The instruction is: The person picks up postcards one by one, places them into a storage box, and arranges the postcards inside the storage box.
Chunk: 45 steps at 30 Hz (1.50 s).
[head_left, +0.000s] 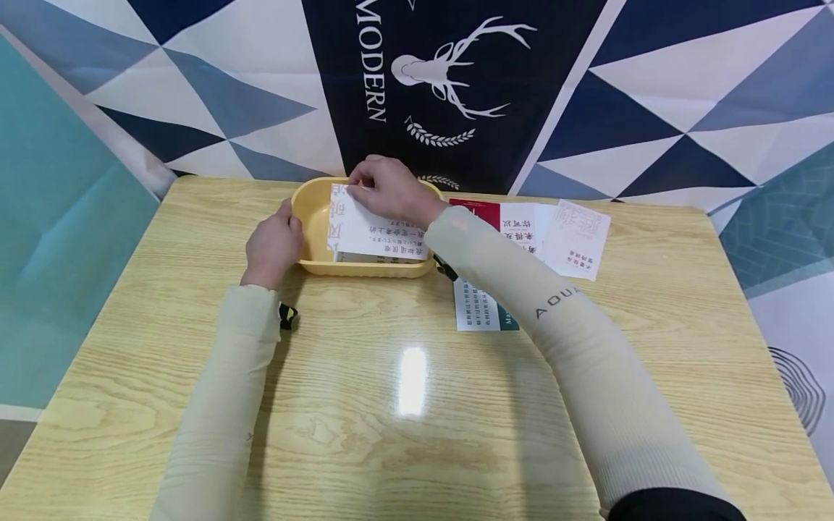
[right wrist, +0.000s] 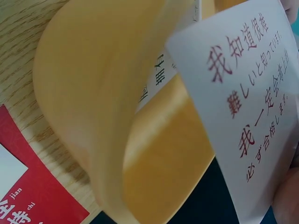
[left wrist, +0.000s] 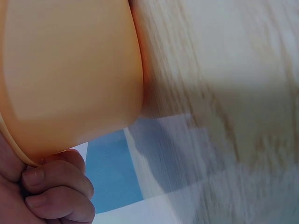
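Observation:
A yellow plastic basket [head_left: 365, 270] stands at the back of the table. My left hand [head_left: 274, 244] grips its left end; in the left wrist view the curled fingers [left wrist: 65, 186] are at the rim. Over the basket, my right hand [head_left: 394, 189] pinches a white card [head_left: 352, 226] printed with red characters. That card is tilted above the opening, as the right wrist view shows. Beneath it, another printed card [right wrist: 161, 77] with dark characters lies inside the basket, partly hidden.
Right of the basket lie a red-and-white card [head_left: 478, 210], a pale card with pink print [head_left: 576, 239] and a card with a green stripe [head_left: 476, 307]. My right sleeve covers part of them. A patterned cloth [head_left: 456, 72] hangs behind the wooden table [head_left: 365, 405].

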Motion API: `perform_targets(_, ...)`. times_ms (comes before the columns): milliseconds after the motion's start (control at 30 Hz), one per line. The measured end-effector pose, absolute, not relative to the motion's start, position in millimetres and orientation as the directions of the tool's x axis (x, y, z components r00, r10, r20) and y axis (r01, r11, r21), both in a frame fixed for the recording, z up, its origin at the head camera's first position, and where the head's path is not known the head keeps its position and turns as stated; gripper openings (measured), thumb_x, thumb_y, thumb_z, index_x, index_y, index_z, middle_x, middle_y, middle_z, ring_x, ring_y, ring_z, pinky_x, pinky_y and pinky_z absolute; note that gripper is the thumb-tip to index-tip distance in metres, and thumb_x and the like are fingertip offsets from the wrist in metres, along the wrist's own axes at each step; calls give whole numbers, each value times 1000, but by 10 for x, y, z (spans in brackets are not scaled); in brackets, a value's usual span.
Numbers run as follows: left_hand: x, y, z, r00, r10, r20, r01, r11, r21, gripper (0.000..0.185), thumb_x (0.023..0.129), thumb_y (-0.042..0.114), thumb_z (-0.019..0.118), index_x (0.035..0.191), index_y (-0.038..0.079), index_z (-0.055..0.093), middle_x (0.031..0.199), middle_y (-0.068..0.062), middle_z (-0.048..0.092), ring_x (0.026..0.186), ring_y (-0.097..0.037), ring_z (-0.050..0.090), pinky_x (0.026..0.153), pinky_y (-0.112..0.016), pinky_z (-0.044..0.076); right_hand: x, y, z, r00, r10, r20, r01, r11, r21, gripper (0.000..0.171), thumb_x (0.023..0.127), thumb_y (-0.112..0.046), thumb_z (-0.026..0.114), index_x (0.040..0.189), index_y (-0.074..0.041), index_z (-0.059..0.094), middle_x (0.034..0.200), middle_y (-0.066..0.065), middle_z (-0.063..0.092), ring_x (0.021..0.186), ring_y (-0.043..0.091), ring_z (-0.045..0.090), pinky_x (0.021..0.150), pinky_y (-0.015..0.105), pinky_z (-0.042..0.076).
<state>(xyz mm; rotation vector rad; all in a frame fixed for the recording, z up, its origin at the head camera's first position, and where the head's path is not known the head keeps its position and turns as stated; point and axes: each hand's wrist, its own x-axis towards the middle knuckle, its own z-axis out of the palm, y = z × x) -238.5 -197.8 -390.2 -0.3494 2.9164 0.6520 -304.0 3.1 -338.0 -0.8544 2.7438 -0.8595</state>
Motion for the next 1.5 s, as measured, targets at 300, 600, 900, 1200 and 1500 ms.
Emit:
perform_targets(300,-2393,-1973,-3905,-965,-196,-176,-253,879,405,52,100,27,20,151,13,17,135,-25,48,109,-41,56,83,-53,45,-3038,28,-3448,-825,-565,16,-471,672,-572,24,93,-28,55,106,-12,67,92,1,52,86,14,47,75,22,37)
perform_targets(600,-2384,-1985,-3907,-966,-192,-174,-248,879,406,52,101,27,20,151,13,18,132,-26,50,105,-42,57,81,-53,46,-3024,1,-3595,-799,-602,0,-499,662,-559,24,93,-28,55,104,-10,66,91,2,53,84,15,48,75,24,38)
perform_targets(900,-2387,-1983,-3922,-967,-194,-163,-245,883,401,52,101,27,19,151,13,18,131,-26,51,105,-42,57,81,-53,46,-3032,-18,-3675,-797,-603,-30,-496,682,-537,25,95,-28,52,108,-10,64,97,2,56,87,15,50,81,26,41)
perform_targets(1200,-2380,-1983,-3913,-966,-190,-175,-246,881,404,52,100,27,19,151,13,17,134,-25,48,108,-42,56,82,-53,46,-3046,-41,-3787,-749,-662,-16,-569,656,-497,24,93,-26,54,105,-9,64,97,4,61,86,16,51,81,28,42)
perform_targets(1500,-2380,-1981,-3910,-968,-188,-168,-241,882,404,52,100,27,19,151,13,17,133,-26,50,103,-41,58,79,-52,46,-3038,-13,-3776,-741,-665,-94,-550,681,-483,29,92,-29,55,112,-8,61,105,5,61,90,18,52,88,31,42)
